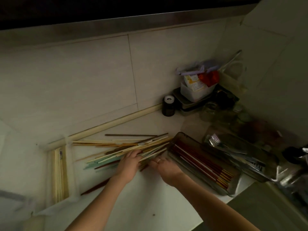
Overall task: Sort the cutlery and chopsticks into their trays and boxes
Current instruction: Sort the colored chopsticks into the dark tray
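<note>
- Partly done: red chopsticks (pixel 202 165) boxed, pale ones in left tray (pixel 60 174).
- Outstanding: mixed chopstick pile (pixel 120 147) on tabletop (pixel 150 197).
- Left hand (pixel 128 165) and right hand (pixel 166 167) lie on pile; grip indiscernible.

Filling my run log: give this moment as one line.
stage: sorting | left hand: on chopstick pile | right hand: on pile | red chopsticks: in tray

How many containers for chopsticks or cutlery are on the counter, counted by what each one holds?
Tray with red-brown chopsticks: 1
Tray with metal cutlery: 1
Clear box with pale chopsticks: 1
Total: 3
The loose chopstick pile under both hands is too tangled to count.
</note>
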### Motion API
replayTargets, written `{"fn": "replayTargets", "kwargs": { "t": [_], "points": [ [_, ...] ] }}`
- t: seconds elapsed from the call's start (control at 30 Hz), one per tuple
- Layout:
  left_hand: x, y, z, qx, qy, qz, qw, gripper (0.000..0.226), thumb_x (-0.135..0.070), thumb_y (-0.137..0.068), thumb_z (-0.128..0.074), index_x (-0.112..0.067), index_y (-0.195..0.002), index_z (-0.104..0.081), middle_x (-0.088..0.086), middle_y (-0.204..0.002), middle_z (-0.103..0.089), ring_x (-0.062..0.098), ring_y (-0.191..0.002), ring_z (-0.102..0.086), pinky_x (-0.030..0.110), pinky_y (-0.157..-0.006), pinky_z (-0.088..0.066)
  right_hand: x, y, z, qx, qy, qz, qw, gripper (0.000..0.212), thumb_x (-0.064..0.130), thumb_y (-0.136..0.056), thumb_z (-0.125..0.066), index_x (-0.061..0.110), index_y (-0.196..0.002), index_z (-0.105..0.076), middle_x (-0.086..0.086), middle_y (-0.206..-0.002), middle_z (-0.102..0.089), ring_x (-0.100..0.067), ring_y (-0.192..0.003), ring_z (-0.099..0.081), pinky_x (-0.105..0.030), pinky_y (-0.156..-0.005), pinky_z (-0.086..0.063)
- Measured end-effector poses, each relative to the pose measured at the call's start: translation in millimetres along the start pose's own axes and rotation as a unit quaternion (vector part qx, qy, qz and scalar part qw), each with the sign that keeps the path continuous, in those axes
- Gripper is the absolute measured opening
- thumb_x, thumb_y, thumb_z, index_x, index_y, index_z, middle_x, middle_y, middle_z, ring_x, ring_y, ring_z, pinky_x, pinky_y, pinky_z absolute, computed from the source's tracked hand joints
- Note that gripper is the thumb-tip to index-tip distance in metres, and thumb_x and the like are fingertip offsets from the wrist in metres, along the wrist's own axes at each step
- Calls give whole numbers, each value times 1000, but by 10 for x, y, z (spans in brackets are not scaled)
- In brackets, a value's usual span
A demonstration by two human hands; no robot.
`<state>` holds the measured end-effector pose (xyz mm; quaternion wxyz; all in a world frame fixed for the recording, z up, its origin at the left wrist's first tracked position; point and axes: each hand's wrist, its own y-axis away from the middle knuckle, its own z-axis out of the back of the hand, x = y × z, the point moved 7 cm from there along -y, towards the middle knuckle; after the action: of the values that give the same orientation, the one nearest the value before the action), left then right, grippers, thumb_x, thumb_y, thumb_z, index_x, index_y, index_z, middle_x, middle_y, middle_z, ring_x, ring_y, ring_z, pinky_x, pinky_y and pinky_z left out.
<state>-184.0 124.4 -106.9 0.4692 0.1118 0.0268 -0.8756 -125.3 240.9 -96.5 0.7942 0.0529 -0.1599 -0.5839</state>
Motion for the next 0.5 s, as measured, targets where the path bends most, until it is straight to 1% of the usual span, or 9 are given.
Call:
{"fn": "replayTargets", "kwargs": {
  "t": [0.1, 0.2, 0.27, 0.3, 0.37, 0.4, 0.43, 0.47, 0.5],
  "points": [
    [31, -25, 98, -10, 31, 0, 999, 38, -13, -90, -50, -21, -127, -53, -3, -140, -44, 16, -128, -41, 27, -104, -32, 54, -205, -1, -26, 24, 14, 999, 61, 3, -88, -52, 18, -143, -31, -7, -150, -27, -30, -139, -23, -45, -112, -26],
    [82, -55, 185, -27, 63, -1, 998, 19, -8, -83, -56, -15, -100, -61, 1, -120, -54, 22, -112, -50, 31, -90, -40, 53, -362, -12, -29, 43, 14, 999, 50, 9, -90, -50, 19, -138, -37, -10, -145, -31, -30, -136, -24, -45, -109, -25],
    [150, -79, 158, -7, 85, 28, 996, 8, -9, -79, -61, -13, -84, -66, -1, -120, -52, 19, -111, -48, 27, -90, -39, 80, -417, -11, -28, 55, 38, 997, 49, 8, -89, -51, 19, -135, -38, -11, -143, -31, -31, -135, -24, -46, -107, -26],
    [176, -91, 113, 12, 87, 36, 996, 7, -11, -78, -62, -14, -80, -68, -3, -123, -51, 18, -114, -46, 25, -92, -37, 97, -426, 9, -35, 47, 52, 997, 48, 8, -89, -51, 20, -134, -39, -10, -143, -32, -30, -135, -25, -46, -107, -26],
    [178, -119, 30, 36, 46, 14, 998, 12, -15, -81, -61, -18, -83, -72, -3, -129, -50, 19, -119, -43, 28, -97, -35, 110, -411, 108, -66, 3, 61, 996, 46, 9, -90, -47, 22, -133, -38, -9, -143, -35, -29, -134, -28, -45, -106, -26],
    [180, -144, 18, 34, 28, 5, 999, 16, -15, -83, -59, -18, -87, -73, -3, -129, -51, 20, -120, -43, 30, -99, -35, 100, -395, 194, -92, -31, 57, 994, 46, 9, -90, -45, 22, -133, -38, -9, -142, -37, -29, -132, -31, -44, -106, -27],
    [172, -170, 50, 16, 39, 3, 999, 19, -11, -82, -58, -18, -90, -74, -2, -127, -54, 20, -120, -45, 32, -100, -36, 98, -373, 293, -121, -66, 54, 989, 46, 9, -89, -44, 22, -132, -38, -11, -140, -40, -30, -130, -35, -42, -104, -29],
    [166, -184, 138, -20, 97, 19, 995, 25, -3, -80, -56, -18, -90, -73, -1, -120, -59, 19, -117, -50, 32, -99, -40, 96, -352, 394, -149, -95, 55, 983, 45, 8, -88, -45, 21, -131, -39, -11, -135, -43, -31, -125, -40, -41, -101, -32],
    [163, -190, 271, -61, 198, 51, 977, 32, 5, -77, -55, -20, -87, -73, -2, -109, -66, 16, -109, -57, 30, -94, -45, 116, -330, 498, -177, -109, 64, 976, 44, 6, -87, -46, 21, -129, -40, -11, -130, -46, -31, -120, -44, -39, -98, -35]
  ]
}}
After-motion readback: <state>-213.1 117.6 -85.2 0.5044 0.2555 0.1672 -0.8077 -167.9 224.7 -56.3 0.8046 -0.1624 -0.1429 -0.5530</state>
